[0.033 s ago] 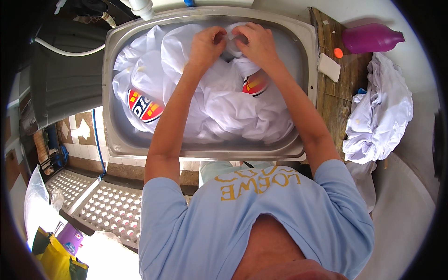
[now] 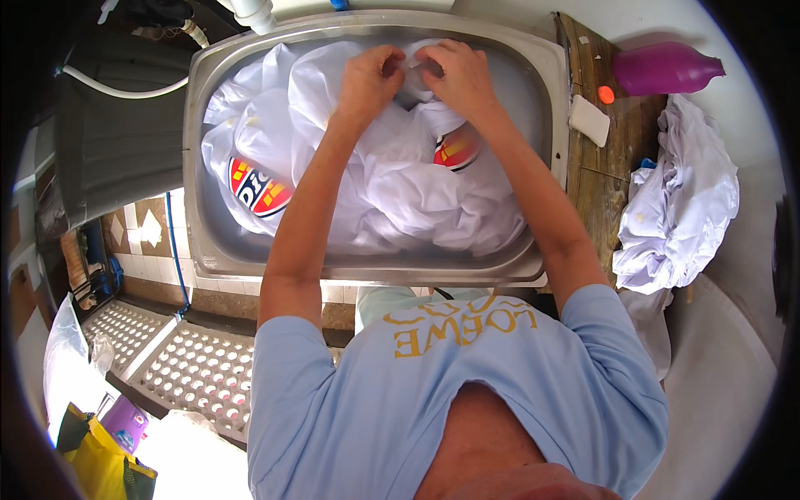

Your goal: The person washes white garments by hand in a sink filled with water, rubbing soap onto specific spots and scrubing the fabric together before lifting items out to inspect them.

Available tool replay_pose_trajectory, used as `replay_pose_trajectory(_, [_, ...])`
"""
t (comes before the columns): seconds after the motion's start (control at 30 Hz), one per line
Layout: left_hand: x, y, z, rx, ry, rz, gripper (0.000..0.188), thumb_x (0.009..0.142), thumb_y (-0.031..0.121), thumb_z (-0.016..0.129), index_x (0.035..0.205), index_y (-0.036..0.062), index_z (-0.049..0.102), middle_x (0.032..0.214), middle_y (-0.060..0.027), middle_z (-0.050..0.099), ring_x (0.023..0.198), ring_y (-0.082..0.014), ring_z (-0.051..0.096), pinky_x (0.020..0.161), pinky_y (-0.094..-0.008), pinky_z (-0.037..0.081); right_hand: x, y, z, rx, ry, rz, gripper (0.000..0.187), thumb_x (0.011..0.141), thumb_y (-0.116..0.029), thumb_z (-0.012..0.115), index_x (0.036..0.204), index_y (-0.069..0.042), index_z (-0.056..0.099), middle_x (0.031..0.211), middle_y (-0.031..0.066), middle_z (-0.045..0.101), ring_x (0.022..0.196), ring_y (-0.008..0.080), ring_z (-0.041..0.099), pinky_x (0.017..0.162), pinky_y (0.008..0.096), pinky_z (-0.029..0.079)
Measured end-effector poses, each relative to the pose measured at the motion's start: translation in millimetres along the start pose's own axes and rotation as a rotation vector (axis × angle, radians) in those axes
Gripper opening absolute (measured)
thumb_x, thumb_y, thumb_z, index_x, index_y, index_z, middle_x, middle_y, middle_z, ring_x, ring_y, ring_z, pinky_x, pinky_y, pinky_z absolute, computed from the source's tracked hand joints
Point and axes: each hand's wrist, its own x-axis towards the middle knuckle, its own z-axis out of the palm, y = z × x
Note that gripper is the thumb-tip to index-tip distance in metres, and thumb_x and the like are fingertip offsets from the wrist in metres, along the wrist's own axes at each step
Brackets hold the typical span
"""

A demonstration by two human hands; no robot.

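Note:
A wet white cloth [image 2: 417,196] with red, yellow and dark blue printed patches lies bunched in cloudy water in a steel sink [image 2: 375,273]. At the far side of the sink, my left hand [image 2: 369,82] has its fingers curled and pinches a fold of this cloth. My right hand [image 2: 458,77], just beside it, is closed in the same way on a neighbouring fold. A small stretch of fabric spans the gap between the two hands. My fingertips are partly hidden by the hands themselves.
Right of the sink, a wooden board [image 2: 596,183] bears a pale soap bar [image 2: 589,121], an orange cap [image 2: 606,94] and a purple bottle [image 2: 669,68] on its side. A crumpled white garment [image 2: 679,200] hangs over its right edge. A white hose [image 2: 125,93] curves at the left.

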Motion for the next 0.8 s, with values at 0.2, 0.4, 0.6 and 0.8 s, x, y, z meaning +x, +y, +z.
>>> replay_pose_trajectory(0.2, [15, 5, -50, -0.179, -0.051, -0.247, 0.015, 0.082, 0.009, 0.063, 0.095, 0.0022, 0.065, 0.076, -0.0047, 0.067, 0.069, -0.0097, 0.062, 0.064, -0.024, 0.05, 1, 10, 3, 0.209, 0.012, 0.084, 0.011, 0.076, -0.015, 0.065, 0.086, -0.01, 0.069, 0.077, 0.0056, 0.062, 0.072, 0.0226, 0.059, 0.066, 0.0357, 0.045])
replay_pose_trajectory(0.4, [-3, 15, -103, -0.323, 0.0, -0.305, 0.014, 0.087, 0.006, 0.06, 0.099, -0.0013, 0.063, 0.083, -0.0026, 0.064, 0.074, -0.0084, 0.06, 0.07, -0.0212, 0.048, -12, 1, -56, 0.466, -0.033, 0.089, 0.012, 0.08, -0.012, 0.067, 0.088, -0.004, 0.067, 0.077, 0.0068, 0.063, 0.061, 0.0161, 0.055, 0.056, 0.027, 0.042])
replay_pose_trajectory(0.6, [-31, 29, -92, -0.339, -0.085, -0.352, 0.013, 0.088, 0.006, 0.059, 0.099, -0.0005, 0.063, 0.084, -0.0021, 0.063, 0.074, -0.0085, 0.058, 0.071, -0.0218, 0.048, -9, 71, -131, 0.221, 0.142, 0.216, 0.013, 0.08, -0.008, 0.066, 0.091, -0.001, 0.064, 0.081, 0.0051, 0.066, 0.07, 0.0083, 0.059, 0.065, 0.0225, 0.048])
replay_pose_trajectory(0.8, [-22, 35, -63, -0.318, -0.151, -0.309, 0.012, 0.088, 0.005, 0.058, 0.097, -0.0015, 0.062, 0.083, -0.0026, 0.064, 0.074, -0.0083, 0.059, 0.07, -0.0216, 0.048, 6, 156, -193, -0.317, -0.052, 0.259, 0.017, 0.079, -0.009, 0.064, 0.095, -0.003, 0.064, 0.081, 0.0119, 0.065, 0.071, 0.0216, 0.063, 0.069, 0.0297, 0.05])
